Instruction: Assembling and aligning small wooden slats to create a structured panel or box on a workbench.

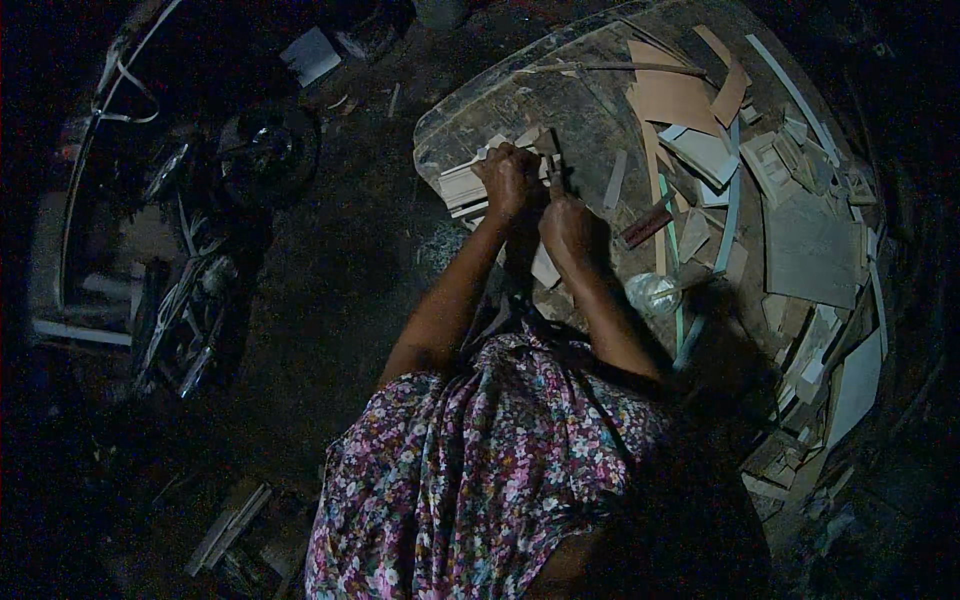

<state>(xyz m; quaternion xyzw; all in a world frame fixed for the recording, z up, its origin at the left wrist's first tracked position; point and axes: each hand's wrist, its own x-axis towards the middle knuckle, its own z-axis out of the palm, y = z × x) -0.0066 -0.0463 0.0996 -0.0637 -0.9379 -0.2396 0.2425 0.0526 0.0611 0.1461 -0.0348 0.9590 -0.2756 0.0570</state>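
Observation:
A pale, layered wooden piece [463, 186] with stepped, parallel strips lies at the near left edge of the worktable [450, 130]. My left hand [508, 182] bears down on its right part, fingers curled and closed over it. Close beside it on the right, my right hand [568, 228] is wrapped round a slim, dark tool [556, 178] that points away from me. The tool's far end sits against the right end of the wooden piece. Dim light hides its exact kind, and my left fingers cover whatever small thing may be under them.
Orange-brown sheets [672, 98], a dark red block [648, 226] and a clear plastic bag [655, 292] lie to the right. Beyond them are a grey board [812, 250] and several wood scraps. A parked motorbike [190, 270] stands in shadow at the left.

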